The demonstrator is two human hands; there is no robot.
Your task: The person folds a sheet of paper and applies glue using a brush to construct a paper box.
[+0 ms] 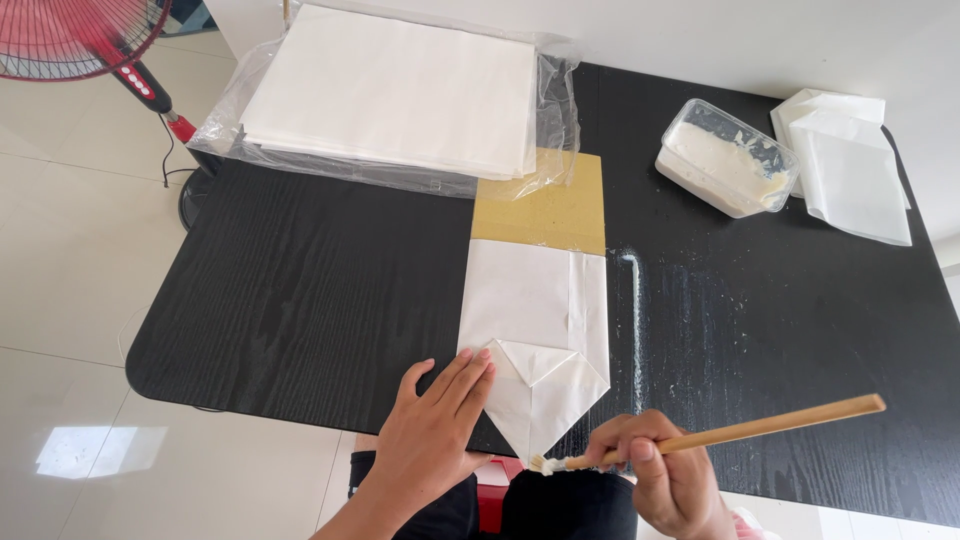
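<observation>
My left hand lies flat with fingers apart on the near left corner of a folded white paper bag, pressing its folded triangular bottom against the black table. My right hand grips a wooden-handled brush; its paste-covered bristles point left, just off the bag's near tip. The handle slants up to the right. A yellow cardboard strip sticks out from under the bag's far end.
A stack of white paper sheets in clear plastic wrap lies at the far left. A clear tub of white paste and folded white bags sit far right. Paste smears mark the table. A red fan stands left.
</observation>
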